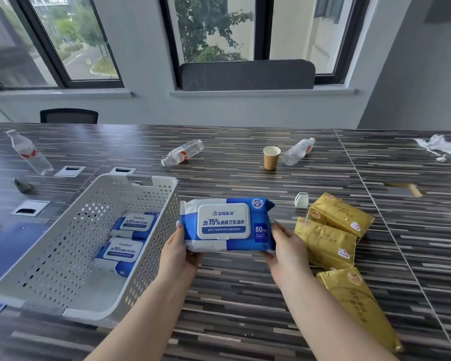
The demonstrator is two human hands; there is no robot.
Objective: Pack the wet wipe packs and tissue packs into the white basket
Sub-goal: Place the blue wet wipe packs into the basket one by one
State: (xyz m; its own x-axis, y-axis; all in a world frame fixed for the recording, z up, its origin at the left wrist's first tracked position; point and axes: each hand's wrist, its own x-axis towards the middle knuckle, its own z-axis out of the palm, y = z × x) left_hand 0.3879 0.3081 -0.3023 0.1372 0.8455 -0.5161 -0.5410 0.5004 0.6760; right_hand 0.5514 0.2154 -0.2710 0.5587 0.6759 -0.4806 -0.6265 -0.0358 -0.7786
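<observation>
Head view: tissue packs (pixel 331 230) beside hand (pixel 287 246)

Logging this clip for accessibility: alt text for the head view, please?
Both hands, left and right, hold a blue wet wipe pack beside a white basket already holding two wet wipe packs. Three gold tissue packs lie on the striped table.

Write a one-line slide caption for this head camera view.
Both hands, left hand and right hand, hold a wet wipe pack beside the white basket holding two packs.
</observation>
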